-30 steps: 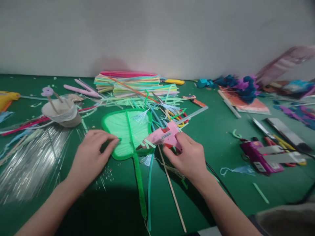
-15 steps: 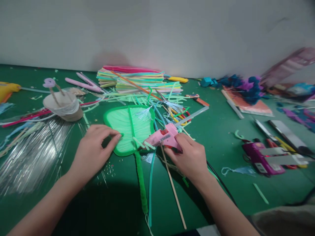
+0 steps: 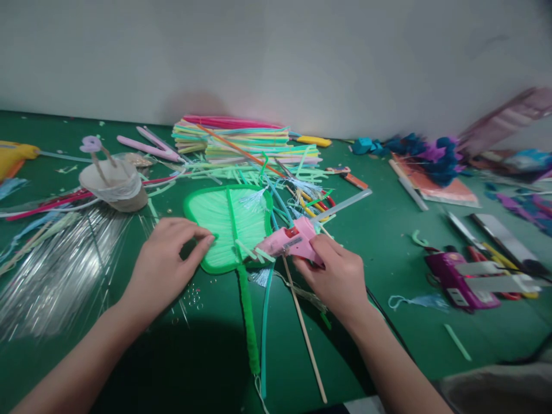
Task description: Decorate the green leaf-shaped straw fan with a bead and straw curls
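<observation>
A green leaf-shaped hand fan [image 3: 211, 213] lies on the table, its fuzzy green handle [image 3: 248, 322] pointing toward me. Over the fan's left edge, my left hand [image 3: 170, 253] is closed in a pinch. A small dark green piece [image 3: 216, 236] shows at its fingertips; its kind is unclear. My right hand [image 3: 334, 270] grips a pink hot glue gun [image 3: 297, 238], with a clear glue stick [image 3: 345, 205] sticking out of the back. The gun's nozzle is over the fan's base, close to short pale green strips [image 3: 245, 249]. A light blue tassel [image 3: 253, 199] rests on the fan's upper part.
Bundled pipe cleaners [image 3: 241, 141] lie at the back. To the left are a paper cup [image 3: 114, 187] and silvery strands [image 3: 56, 276]. A thin wooden stick [image 3: 306, 339] lies near my right hand. Scissors, a purple device [image 3: 461, 279] and a phone [image 3: 502, 236] are on the right.
My right hand and the glue gun have shifted slightly right. My left hand keeps its pinch over the fan, and the view has moved a little.
</observation>
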